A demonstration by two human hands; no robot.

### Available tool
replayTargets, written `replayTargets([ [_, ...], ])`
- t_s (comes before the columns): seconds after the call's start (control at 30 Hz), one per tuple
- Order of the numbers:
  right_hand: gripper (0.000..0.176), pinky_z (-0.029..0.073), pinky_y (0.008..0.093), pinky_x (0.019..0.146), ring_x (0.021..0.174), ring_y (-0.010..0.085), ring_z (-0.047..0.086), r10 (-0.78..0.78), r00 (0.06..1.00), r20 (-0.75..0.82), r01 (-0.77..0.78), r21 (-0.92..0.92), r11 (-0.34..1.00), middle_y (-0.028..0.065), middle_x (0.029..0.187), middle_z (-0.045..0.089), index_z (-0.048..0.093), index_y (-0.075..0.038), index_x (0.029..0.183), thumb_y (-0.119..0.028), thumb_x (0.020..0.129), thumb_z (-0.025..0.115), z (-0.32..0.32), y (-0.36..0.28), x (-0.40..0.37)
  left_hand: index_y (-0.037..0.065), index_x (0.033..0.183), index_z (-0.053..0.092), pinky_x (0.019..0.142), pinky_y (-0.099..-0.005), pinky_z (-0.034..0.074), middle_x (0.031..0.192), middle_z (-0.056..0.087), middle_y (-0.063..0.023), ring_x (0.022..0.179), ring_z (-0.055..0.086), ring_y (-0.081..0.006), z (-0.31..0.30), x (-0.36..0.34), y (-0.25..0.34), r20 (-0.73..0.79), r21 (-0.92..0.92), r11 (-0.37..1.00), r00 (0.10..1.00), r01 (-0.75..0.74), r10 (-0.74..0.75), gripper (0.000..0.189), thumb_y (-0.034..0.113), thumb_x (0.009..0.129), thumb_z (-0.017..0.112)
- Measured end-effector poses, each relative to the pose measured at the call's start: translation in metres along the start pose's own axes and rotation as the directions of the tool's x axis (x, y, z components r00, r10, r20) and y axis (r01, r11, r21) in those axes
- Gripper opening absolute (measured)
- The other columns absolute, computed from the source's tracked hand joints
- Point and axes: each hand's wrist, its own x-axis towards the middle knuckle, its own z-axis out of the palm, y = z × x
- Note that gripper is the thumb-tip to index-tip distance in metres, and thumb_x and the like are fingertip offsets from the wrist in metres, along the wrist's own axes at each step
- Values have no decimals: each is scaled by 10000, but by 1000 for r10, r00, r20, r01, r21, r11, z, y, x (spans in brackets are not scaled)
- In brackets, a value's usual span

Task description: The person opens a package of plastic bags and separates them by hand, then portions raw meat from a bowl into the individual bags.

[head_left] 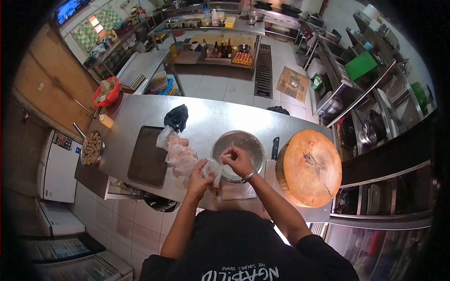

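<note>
My left hand (pixel 198 181) is closed on a clear plastic bag (pixel 213 169), just left of the metal mixing bowl (pixel 255 146). My right hand (pixel 240 162) reaches over the bowl's left side, beside the bag's mouth. Its fingers are pinched together, and what they hold, if anything, is too small to make out. Whitish residue coats the inside of the bowl. More plastic bags with pale pink contents (pixel 182 157) lie in a row left of my hands. A dark flat tray (pixel 146 157) rests further left on the steel table.
A thick round wooden chopping block (pixel 311 166) stands at the right, with a black-handled knife (pixel 275 147) beside it. A black plastic bag (pixel 176 117) lies behind the tray. At far left are a pan of brown balls (pixel 92 149), a squeeze bottle (pixel 106 121) and a red basket (pixel 108 96).
</note>
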Motion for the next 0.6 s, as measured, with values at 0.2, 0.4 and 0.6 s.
replayTargets([
  [0.2,185,555,297,748,834,170,701,-315,942,117,333,-205,920,100,896,709,633,15,1027,-55,858,659,13,-102,-16,-37,1267,586,1081,-377,395,1329,532,-184,1244,522,-290,-5,-18,8,16,489,836,961,-248,276,530,102,765,686],
  [0.4,272,548,419,808,881,366,691,3,885,465,288,-553,781,205,917,708,659,-14,1047,-121,797,640,41,-105,-22,-12,1282,581,942,-372,514,1314,534,-152,1202,549,-270,-8,-32,12,0,335,917,974,-214,227,508,48,785,665],
  [0.6,216,568,360,786,855,272,724,-148,936,319,282,-431,857,163,895,727,668,-15,1021,-95,826,619,36,-122,-19,-24,1376,466,495,-285,552,1194,576,-149,889,661,-209,-7,-59,41,-98,-77,996,994,36,-43,649,-99,753,629],
])
